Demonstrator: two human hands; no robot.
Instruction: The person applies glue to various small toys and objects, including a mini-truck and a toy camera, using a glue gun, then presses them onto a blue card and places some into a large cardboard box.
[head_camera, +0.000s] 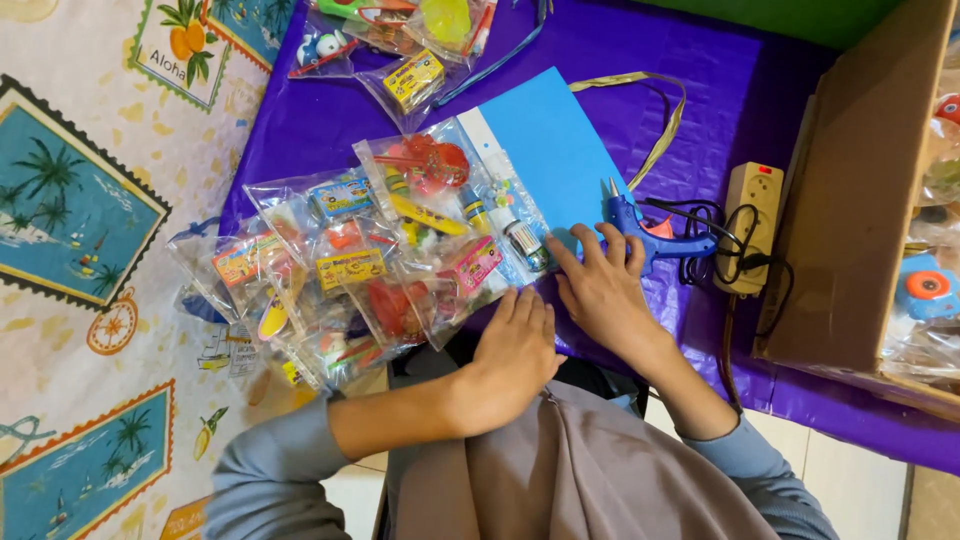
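My left hand (515, 350) rests flat with fingers together at the near edge of the purple table cover (640, 80), touching the corner of a clear bag of small toys (450, 270). My right hand (600, 290) lies palm down beside it, fingers spread on the near end of a blue card sheet (550, 140) and touching the same bag's edge. A blue glue gun (650, 235) lies just beyond my right fingertips. Neither hand grips anything.
Several clear bags of colourful toys (330, 270) are piled at the table's left. More toy bags (400, 40) lie at the far edge. A beige power strip (755, 215) with black cables and an open cardboard box (860, 190) stand at the right. A gold ribbon (660, 130) trails behind the sheet.
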